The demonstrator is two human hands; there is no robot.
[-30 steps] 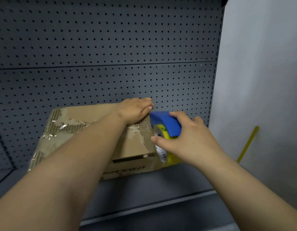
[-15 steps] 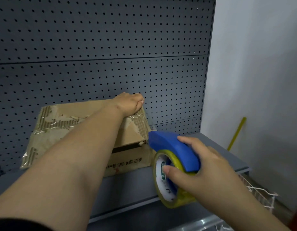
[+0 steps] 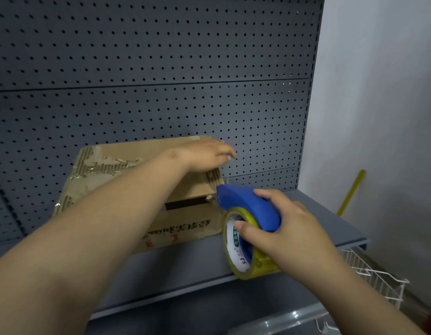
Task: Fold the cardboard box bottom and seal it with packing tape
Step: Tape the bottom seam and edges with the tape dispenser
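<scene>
A worn brown cardboard box [image 3: 108, 175] lies on the grey shelf [image 3: 313, 213], its upper face scarred with torn paper and old clear tape. My left hand [image 3: 204, 154] rests flat on the box's top right part, fingers straight and reaching past its right edge. My right hand [image 3: 289, 228] grips a blue tape dispenser [image 3: 245, 204] with a yellowish roll of packing tape [image 3: 238, 245], held just right of the box's front right corner, above the shelf's front edge. Whether a tape strand runs from the roll to the box is not visible.
A dark pegboard wall [image 3: 161, 68] stands directly behind the box. A white wall [image 3: 378, 93] closes the right side, with a yellow stick [image 3: 352, 189] leaning against it. A white wire basket [image 3: 374, 274] hangs below the shelf at lower right.
My right hand pulled the dispenser away from the box's top right edge, down and toward me, and now holds it beside the front right corner. My left hand stayed on the box top.
</scene>
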